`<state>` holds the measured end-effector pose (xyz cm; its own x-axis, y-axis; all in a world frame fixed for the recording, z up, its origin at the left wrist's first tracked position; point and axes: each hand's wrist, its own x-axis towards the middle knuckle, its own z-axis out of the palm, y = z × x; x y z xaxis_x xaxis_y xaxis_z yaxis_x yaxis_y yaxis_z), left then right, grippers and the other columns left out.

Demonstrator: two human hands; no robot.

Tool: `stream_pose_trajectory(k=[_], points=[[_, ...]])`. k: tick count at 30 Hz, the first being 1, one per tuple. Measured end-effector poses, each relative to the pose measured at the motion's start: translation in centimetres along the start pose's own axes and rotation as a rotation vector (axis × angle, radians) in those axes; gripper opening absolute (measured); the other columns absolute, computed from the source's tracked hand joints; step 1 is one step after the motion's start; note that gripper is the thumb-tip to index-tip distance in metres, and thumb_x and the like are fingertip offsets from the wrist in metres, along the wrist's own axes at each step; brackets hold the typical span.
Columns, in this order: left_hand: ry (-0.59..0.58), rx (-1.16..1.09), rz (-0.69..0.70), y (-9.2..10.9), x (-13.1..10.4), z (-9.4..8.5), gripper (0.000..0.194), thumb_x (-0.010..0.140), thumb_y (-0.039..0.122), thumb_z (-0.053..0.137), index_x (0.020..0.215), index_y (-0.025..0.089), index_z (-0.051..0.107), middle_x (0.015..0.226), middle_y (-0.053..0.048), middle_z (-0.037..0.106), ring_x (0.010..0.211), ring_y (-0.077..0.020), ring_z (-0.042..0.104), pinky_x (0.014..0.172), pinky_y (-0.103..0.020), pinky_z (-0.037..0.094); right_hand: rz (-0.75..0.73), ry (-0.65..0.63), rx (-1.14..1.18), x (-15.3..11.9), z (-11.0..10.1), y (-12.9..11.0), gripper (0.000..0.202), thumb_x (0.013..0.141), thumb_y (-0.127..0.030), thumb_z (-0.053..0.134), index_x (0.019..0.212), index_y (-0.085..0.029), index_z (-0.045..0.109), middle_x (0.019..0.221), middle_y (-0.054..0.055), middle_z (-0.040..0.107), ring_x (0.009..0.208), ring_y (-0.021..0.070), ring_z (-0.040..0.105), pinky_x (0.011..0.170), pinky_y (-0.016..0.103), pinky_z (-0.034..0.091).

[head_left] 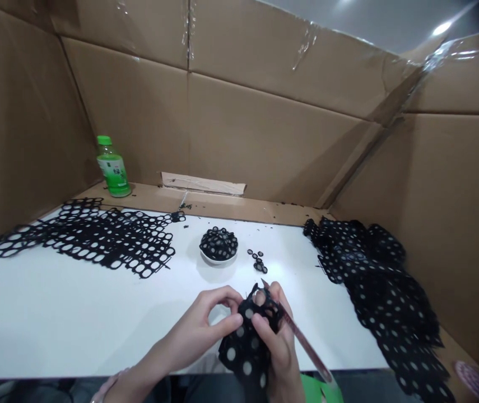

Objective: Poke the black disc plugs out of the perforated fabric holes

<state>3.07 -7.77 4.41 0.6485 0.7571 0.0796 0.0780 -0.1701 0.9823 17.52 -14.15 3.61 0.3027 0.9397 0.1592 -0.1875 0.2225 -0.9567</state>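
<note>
A piece of black fabric with pale dots [241, 354] hangs between my hands near the front edge of the table. My left hand [205, 319] pinches its left edge with thumb and forefinger. My right hand [279, 341] grips the right side of the fabric, thumb on top. A slim pointed metal tool [306, 344] lies across the right hand, its tip past the fabric's upper edge; its kind is unclear. Beyond the hands stands a small white bowl [219, 261] heaped with black-rimmed dot pieces [219, 243]. Several loose dot pieces [259, 266] lie right of it.
Black netting with cut-out holes [113, 235] spreads over the left of the white table [75, 319]. More dotted black fabric [382, 280] is piled along the right, over the front edge. A green bottle [114, 170] stands back left. Cardboard walls [264, 129] enclose the table.
</note>
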Motion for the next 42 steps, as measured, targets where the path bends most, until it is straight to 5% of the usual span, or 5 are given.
stream_pose_trajectory(k=[10,22,31,36,42], points=[[0.221,0.225,0.245,1.1,-0.2,-0.6,0.009,0.083,0.02,0.057,0.092,0.02,0.059,0.094,-0.003,0.06,0.094,-0.0171,0.056,0.085,-0.026,0.042,0.061,-0.049,-0.062,-0.1,0.2,-0.8,0.036,0.075,-0.032,0.069,0.079,-0.025,0.035,0.073,-0.006,0.045,0.061,0.0109,0.039,0.058,0.022,0.038],[0.093,0.18,0.206,1.0,-0.4,-0.2,0.02,0.089,0.024,0.052,0.085,0.017,0.07,0.082,-0.004,0.069,0.079,-0.0159,0.063,0.074,-0.023,0.047,0.087,-0.004,-0.052,-0.3,1.1,-0.9,0.036,0.077,-0.03,0.067,0.076,-0.024,0.031,0.065,-0.007,0.041,0.058,0.0111,0.04,0.059,0.023,0.038],[0.547,0.264,0.165,-1.8,3.0,-6.2,0.026,0.088,0.03,0.047,0.077,0.014,0.065,0.071,-0.004,0.067,0.067,-0.016,0.06,0.064,-0.024,0.047,0.02,0.213,-0.157,-1.1,-0.3,0.8,0.029,0.073,-0.032,0.07,0.095,-0.025,0.052,0.079,-0.001,0.054,0.073,0.0176,0.054,0.063,0.026,0.046],[0.42,0.46,0.222,-2.9,5.8,-7.6,0.017,0.082,0.025,0.057,0.074,0.015,0.068,0.078,-0.005,0.069,0.073,-0.0166,0.061,0.063,-0.024,0.045,0.035,0.254,-0.108,-1.3,-1.0,1.7,0.039,0.071,-0.031,0.072,0.105,-0.027,0.053,0.088,0.0,0.059,0.082,0.0207,0.056,0.068,0.028,0.046],[0.318,0.557,0.22,-4.2,7.6,-6.5,0.012,0.08,0.02,0.06,0.074,0.016,0.069,0.073,-0.003,0.069,0.066,-0.0149,0.06,0.065,-0.024,0.044,0.051,0.119,-0.061,-0.5,0.1,0.5,0.023,0.077,-0.033,0.066,0.074,-0.024,0.046,0.067,-0.005,0.044,0.06,0.0136,0.044,0.06,0.025,0.04]])
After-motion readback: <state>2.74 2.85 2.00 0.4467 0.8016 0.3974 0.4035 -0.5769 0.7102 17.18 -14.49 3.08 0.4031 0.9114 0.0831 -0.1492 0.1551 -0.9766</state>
